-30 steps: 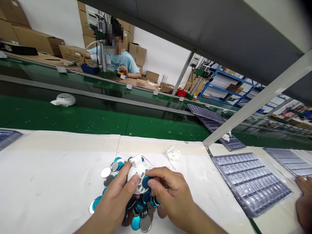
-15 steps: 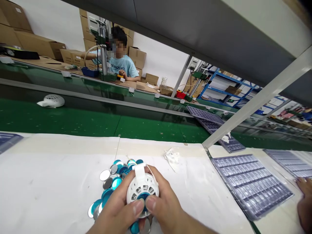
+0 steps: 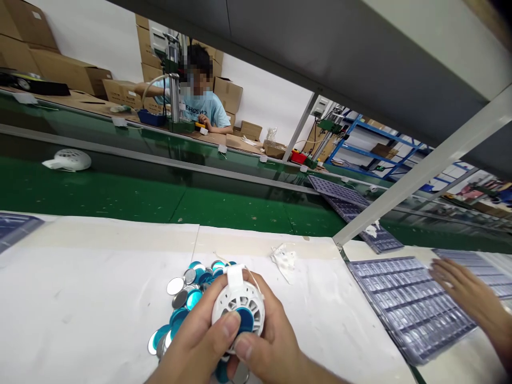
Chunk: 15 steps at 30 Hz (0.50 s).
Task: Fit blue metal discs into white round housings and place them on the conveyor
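Note:
Between both hands I hold a round white fan housing (image 3: 256, 305) with slotted vents and a tab at its top. A blue-faced disc (image 3: 245, 320) lies at the centre of its face. My left hand (image 3: 204, 333) grips the housing's left side, its thumb pressed on the disc. My right hand (image 3: 276, 336) wraps the right side, with the thumb tip at the disc's lower edge. Fingers behind the housing are hidden. Loose round discs (image 3: 193, 300), some blue-faced and some silver, lie in a pile beside and under my hands on the white table covering (image 3: 100, 298).
Clear plastic trays (image 3: 412, 304) lie at the right, a co-worker's hand (image 3: 468, 290) over them. A crumpled white wipe (image 3: 284, 261) sits ahead. Another white fan part (image 3: 70, 160) rests on the green conveyor belt (image 3: 132, 194). A white post (image 3: 424, 170) rises at right; a person (image 3: 204, 106) sits opposite.
My right thumb has slid down, exposing more of the blue disc, while my left thumb stays on it. A co-worker's hand has reached in over the trays. The fan part on the belt has shifted left.

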Each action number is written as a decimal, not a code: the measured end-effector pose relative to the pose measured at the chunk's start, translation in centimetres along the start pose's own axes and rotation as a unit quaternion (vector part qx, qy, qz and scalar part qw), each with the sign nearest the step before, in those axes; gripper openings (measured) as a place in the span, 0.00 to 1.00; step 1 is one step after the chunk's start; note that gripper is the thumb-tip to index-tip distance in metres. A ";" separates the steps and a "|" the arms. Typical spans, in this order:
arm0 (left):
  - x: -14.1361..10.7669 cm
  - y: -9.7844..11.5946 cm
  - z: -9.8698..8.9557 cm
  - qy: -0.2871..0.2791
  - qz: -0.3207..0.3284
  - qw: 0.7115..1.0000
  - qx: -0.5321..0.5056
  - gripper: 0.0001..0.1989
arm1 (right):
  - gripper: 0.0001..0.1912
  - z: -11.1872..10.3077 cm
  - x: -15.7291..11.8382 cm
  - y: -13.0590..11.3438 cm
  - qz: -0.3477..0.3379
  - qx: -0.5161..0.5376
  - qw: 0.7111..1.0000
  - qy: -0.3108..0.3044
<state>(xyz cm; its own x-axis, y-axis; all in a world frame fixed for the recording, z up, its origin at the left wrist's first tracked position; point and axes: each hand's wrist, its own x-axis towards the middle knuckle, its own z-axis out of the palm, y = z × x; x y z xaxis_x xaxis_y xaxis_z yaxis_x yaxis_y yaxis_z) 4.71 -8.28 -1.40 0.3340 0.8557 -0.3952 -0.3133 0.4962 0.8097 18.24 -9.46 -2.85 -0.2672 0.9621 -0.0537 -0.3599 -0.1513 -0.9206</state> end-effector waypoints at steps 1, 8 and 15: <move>0.0 -0.1 -0.1 -0.003 -0.008 1.000 -0.003 0.47 | 0.44 -0.1 0.0 0.1 -0.003 -0.010 1.000 0.012; 0.2 -0.4 -0.1 0.007 -0.004 1.000 -0.027 0.46 | 0.42 -0.3 -0.1 0.6 0.013 -0.006 1.000 0.004; 2.9 1.1 -1.2 0.003 -0.003 0.998 -0.057 0.25 | 0.29 -3.4 1.1 -2.9 -0.103 -0.097 0.982 0.125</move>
<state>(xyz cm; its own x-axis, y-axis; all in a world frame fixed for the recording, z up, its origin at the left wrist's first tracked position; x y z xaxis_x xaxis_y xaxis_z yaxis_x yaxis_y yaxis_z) 4.28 -5.04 -2.19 0.3306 0.8531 -0.4037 -0.4098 0.5151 0.7528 22.00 -7.15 -1.57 0.0293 0.9970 0.0716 -0.1991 0.0760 -0.9770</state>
